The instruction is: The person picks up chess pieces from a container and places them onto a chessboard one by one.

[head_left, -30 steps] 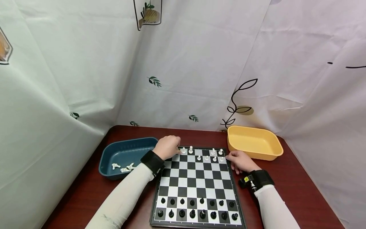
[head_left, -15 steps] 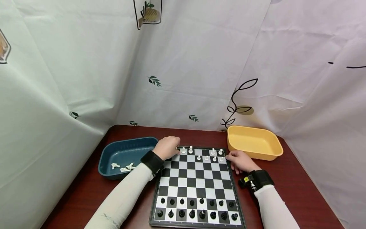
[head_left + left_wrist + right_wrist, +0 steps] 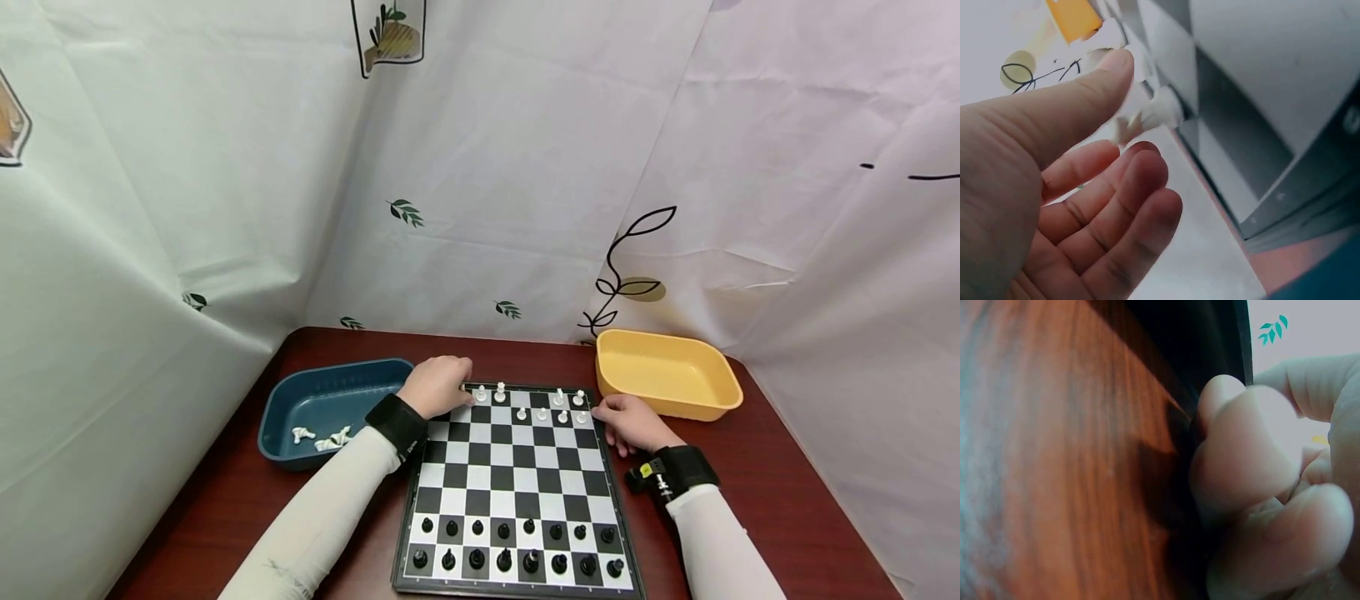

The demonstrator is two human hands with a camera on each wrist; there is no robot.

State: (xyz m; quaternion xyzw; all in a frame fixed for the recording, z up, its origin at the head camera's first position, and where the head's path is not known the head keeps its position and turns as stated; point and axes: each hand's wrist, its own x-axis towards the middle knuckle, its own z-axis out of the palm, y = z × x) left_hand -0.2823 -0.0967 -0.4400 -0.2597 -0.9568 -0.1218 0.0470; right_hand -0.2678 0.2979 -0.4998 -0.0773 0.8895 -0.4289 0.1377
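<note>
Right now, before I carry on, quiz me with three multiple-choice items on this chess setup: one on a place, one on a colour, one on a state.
1. Where is the left hand?
A. at the far left corner of the chessboard
B. inside the yellow tray
C. over the black pieces

2. What colour is the tray that holds loose white pieces?
A. yellow
B. dark blue
C. red

3. How does the yellow tray stand?
A. full of black pieces
B. turned over
C. upright with nothing seen inside

Answers:
1 A: the head view shows the left hand beside the far row of white pieces, at the board's left corner.
2 B: the white pieces lie in the blue tray left of the board.
3 C: its inside shows bare yellow; the right hand rests at the board's edge beside it.
</note>
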